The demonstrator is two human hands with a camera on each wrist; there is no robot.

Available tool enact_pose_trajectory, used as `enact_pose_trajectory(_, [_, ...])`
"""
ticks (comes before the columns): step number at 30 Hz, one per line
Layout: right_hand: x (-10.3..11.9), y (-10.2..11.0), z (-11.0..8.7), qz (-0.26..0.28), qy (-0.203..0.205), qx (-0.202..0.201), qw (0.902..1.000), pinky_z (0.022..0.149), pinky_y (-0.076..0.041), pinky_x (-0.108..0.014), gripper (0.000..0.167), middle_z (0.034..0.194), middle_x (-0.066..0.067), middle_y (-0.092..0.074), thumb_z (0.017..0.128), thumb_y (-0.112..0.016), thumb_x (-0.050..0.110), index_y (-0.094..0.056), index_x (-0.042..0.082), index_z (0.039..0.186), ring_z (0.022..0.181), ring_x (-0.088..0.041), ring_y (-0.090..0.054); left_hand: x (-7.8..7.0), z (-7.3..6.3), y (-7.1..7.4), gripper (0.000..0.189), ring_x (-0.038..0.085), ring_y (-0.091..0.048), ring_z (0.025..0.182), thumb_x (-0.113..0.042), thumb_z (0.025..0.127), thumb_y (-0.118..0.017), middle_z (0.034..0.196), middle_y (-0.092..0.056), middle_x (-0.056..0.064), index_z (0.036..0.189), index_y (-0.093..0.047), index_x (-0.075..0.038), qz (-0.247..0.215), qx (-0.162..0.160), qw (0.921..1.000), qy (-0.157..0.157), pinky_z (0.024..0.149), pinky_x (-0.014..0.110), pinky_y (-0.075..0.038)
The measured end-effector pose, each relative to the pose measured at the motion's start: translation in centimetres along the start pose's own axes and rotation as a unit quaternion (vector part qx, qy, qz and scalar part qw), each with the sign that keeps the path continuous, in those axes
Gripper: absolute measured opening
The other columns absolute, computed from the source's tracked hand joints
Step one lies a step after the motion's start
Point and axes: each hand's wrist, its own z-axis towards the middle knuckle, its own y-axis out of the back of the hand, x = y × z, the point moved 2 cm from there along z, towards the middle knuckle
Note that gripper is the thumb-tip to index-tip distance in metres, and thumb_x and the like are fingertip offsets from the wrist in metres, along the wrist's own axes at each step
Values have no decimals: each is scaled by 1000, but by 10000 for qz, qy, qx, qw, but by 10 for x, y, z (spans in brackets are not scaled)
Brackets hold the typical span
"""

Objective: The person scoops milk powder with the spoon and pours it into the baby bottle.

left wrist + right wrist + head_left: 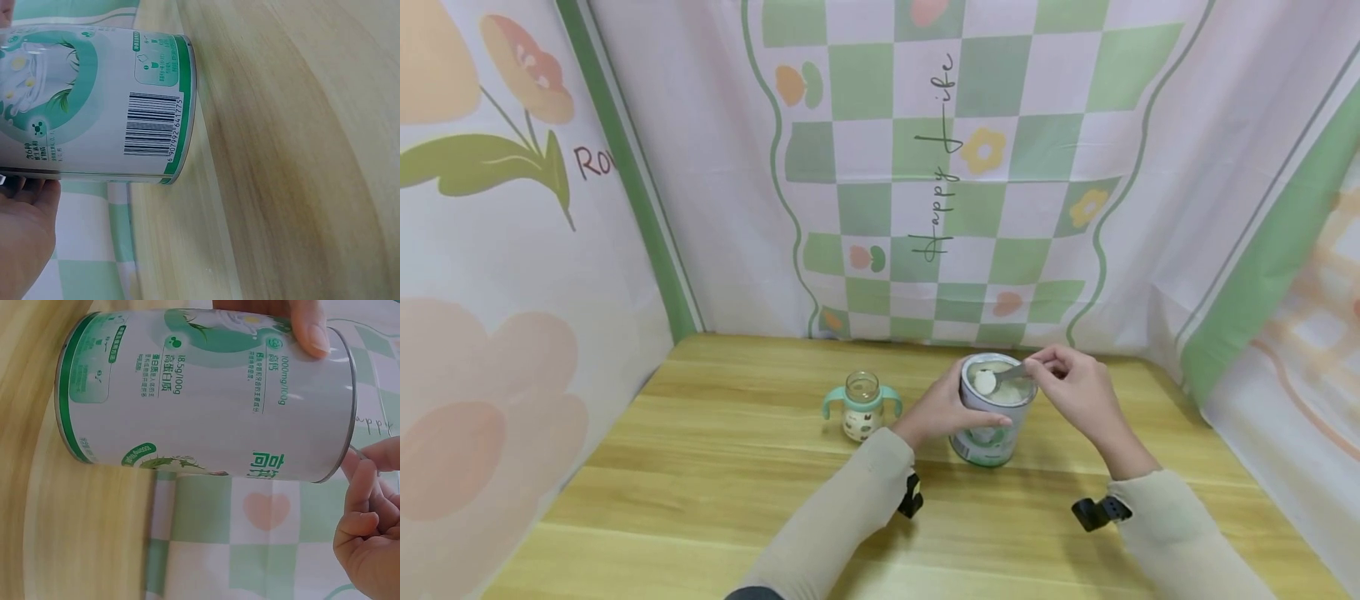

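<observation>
A white and green milk powder can (987, 450) stands on the table, its top uncovered and pale powder visible inside. My left hand (942, 408) grips it from the left near the upper rim, thumb across the front. At the mouth of the can, my right hand (1075, 390) pinches the thin grey handle of a scoop (986, 382), whose bowl holds white powder. That bowl is hidden by the can wall in the right wrist view, where the pinching fingers (362, 481) show beside the rim. Left of the can is a baby bottle (862, 417) without a top.
The baby bottle has two mint-green side handles (891, 398) and small printed figures. Everything stands on a wooden table (700, 467). A checked green and white curtain (925, 200) hangs behind it, with more printed cloth (497, 358) at the left and right.
</observation>
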Motion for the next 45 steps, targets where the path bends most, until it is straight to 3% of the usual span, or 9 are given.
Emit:
enact_pose_trajectory(8, [-19, 4, -3, 564, -783, -110, 9953, 58, -47, -21, 35, 90, -13, -75, 102, -62, 30, -71, -3, 104, 75, -12, -65, 2, 1, 0, 87, 7, -55, 117, -28, 77, -90, 133, -53, -12, 148, -38, -30, 188, -101, 9997, 74, 100, 33, -45])
enact_pose_trajectory(14, [-26, 8, -6, 667, -1067, -95, 9920, 60, -47, -20, 36, 88, -9, -75, 102, -61, 30, -70, -5, 106, 73, -8, -63, 5, 1, 0, 89, 16, -55, 122, -30, 77, -90, 132, -53, -11, 148, -37, -31, 257, -154, 9993, 202, 100, 34, -45])
enact_pose_trajectory(19, [-27, 10, -7, 773, -1190, -31, 9899, 62, -49, -20, 39, 90, -11, -75, 102, -60, 33, -69, -5, 107, 75, -11, -64, 5, 1, 0, 88, 21, -55, 125, -30, 77, -90, 132, -53, -12, 148, -37, -31, 262, -178, 9993, 218, 100, 34, -46])
enact_pose_trajectory(26, [-27, 9, -6, 840, -1282, -33, 9882, 62, -49, -20, 39, 88, -4, -75, 102, -60, 32, -68, -5, 109, 74, -6, -63, 3, 0, 1, 88, 15, -55, 122, -30, 77, -90, 132, -53, -12, 148, -38, -31, 321, -206, 9990, 236, 100, 34, -46])
enact_pose_trajectory(32, [-26, 9, -4, 914, -1247, -45, 9880, 61, -48, -21, 39, 87, -1, -75, 102, -60, 33, -68, -4, 111, 74, -4, -63, 0, 0, 2, 91, 19, -54, 124, -32, 75, -91, 133, -53, -11, 149, -38, -29, 392, -241, 9984, 314, 100, 34, -45])
enact_pose_trajectory(45, [-16, 16, -2, 920, -1226, -80, 9881, 63, -46, -22, 39, 87, 0, -75, 102, -60, 34, -68, -3, 111, 77, -11, -64, -2, 1, 1, 89, 19, -55, 124, -30, 75, -91, 132, -52, -12, 147, -39, -27, 428, -217, 9986, 208, 99, 34, -46])
